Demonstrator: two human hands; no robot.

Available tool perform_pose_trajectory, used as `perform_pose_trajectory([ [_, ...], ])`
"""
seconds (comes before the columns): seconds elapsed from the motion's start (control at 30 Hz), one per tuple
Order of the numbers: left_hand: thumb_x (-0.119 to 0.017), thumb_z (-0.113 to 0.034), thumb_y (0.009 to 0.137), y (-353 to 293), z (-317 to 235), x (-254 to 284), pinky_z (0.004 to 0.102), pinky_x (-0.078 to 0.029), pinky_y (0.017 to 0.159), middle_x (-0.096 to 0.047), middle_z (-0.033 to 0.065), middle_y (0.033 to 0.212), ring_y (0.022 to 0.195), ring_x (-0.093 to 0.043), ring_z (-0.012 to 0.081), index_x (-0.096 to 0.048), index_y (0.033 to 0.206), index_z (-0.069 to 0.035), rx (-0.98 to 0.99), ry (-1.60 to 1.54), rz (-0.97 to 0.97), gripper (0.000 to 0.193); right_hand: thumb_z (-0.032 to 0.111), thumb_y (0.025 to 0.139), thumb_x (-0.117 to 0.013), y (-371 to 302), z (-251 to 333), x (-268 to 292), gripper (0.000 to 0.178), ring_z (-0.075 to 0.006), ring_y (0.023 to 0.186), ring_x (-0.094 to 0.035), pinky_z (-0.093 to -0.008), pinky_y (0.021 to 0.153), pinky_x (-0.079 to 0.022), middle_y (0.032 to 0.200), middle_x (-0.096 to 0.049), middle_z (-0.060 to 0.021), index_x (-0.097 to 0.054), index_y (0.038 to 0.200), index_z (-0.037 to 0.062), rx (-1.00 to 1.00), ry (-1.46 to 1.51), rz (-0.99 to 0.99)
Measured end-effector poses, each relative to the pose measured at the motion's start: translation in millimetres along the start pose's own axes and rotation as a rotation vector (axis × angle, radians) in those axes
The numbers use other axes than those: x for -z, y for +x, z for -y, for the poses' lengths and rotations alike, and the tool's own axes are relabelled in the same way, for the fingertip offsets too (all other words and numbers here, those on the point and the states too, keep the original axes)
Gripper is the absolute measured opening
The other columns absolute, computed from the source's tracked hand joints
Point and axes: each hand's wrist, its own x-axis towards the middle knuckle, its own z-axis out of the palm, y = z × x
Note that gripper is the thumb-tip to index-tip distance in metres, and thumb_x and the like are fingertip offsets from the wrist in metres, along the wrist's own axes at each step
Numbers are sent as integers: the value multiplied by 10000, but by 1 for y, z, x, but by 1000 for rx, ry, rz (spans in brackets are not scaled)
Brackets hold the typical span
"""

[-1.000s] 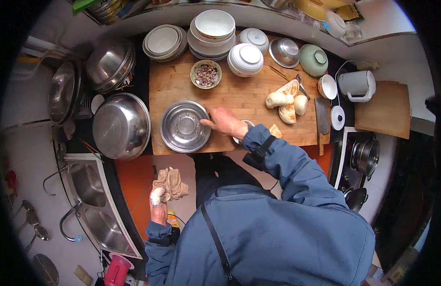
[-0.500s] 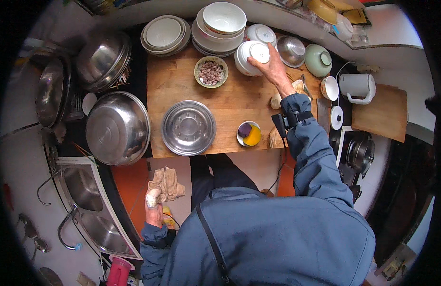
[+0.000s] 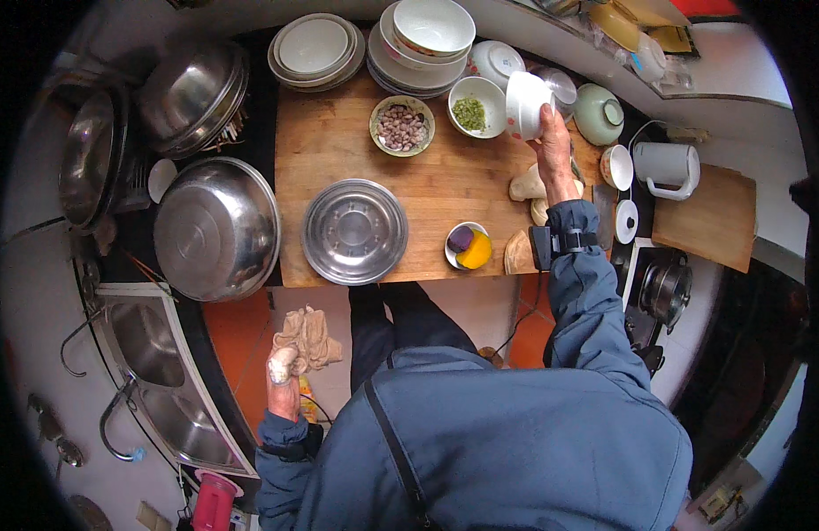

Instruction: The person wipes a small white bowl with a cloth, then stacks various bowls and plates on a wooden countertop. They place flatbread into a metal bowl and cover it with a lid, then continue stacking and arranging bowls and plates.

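Observation:
My right hand (image 3: pixel 553 152) grips a white bowl (image 3: pixel 522 102) by its side, tilted above the back right of the wooden board. Just left of it sits a white bowl (image 3: pixel 492 96) of chopped greens (image 3: pixel 469 113). A patterned bowl (image 3: pixel 426 112) of pinkish beans or peanuts (image 3: pixel 400 126) stands farther left. Below the board's front edge, my left hand (image 3: pixel 284 389) is closed on a crumpled beige cloth (image 3: pixel 309 338); something white covers part of that hand. Nearer me are a small bowl (image 3: pixel 450 251) with purple and orange pieces, and a round steel pan (image 3: pixel 354 232).
Plate and bowl stacks (image 3: pixel 314 46) line the back, beside upturned bowls (image 3: pixel 598 115). Large steel basins (image 3: pixel 216 228) crowd the left, above a double sink (image 3: pixel 146 341). Pale root-like pieces (image 3: pixel 527 184) lie near my right wrist. A white kettle (image 3: pixel 666 168) stands right.
My right hand has lifted the upturned white bowl and moved right, tilting it. The bowl of chopped greens underneath now shows. The left hand keeps hold of the cloth.

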Motion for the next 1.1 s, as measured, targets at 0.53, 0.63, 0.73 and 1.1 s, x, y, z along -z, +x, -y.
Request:
perform_pose_trajectory([
  [0.53, -613, -234, 999, 2, 5, 6, 394, -390, 1180, -559, 95, 1464, 1347, -540, 245, -498, 1479, -8, -78, -12, 115, 543, 517, 766, -876, 16, 6, -48, 978, -326, 1269, -608, -415, 1069, -497, 1355, -615, -239, -479, 1437, -72, 352, -771, 23],
  [0.63, -609, -235, 998, 3, 10, 7, 405, -381, 1195, -541, 107, 1491, 1368, -527, 256, -480, 1497, -8, -40, -37, 97, 563, 515, 763, -880, 22, 3, -51, 980, -335, 1272, -604, -417, 1074, -494, 1363, -606, -250, -478, 1441, -67, 370, -791, 21],
  [0.73, -607, -241, 997, 3, 10, 6, 408, -377, 1200, -533, 110, 1504, 1386, -514, 259, -465, 1510, -8, -45, -39, 123, 581, 521, 771, -873, 26, -2, -51, 989, -339, 1267, -606, -419, 1080, -491, 1364, -604, -255, -465, 1449, -71, 382, -783, 34],
  [1.1, -641, -210, 973, 8, 10, 2, 392, -403, 1177, -576, 97, 1444, 1342, -547, 241, -509, 1465, -14, 21, -51, 61, 546, 448, 792, -882, 31, 1, -44, 1017, -308, 1339, -540, -392, 1143, -424, 1431, -548, -240, -374, 1501, -73, 379, -716, 138],
])
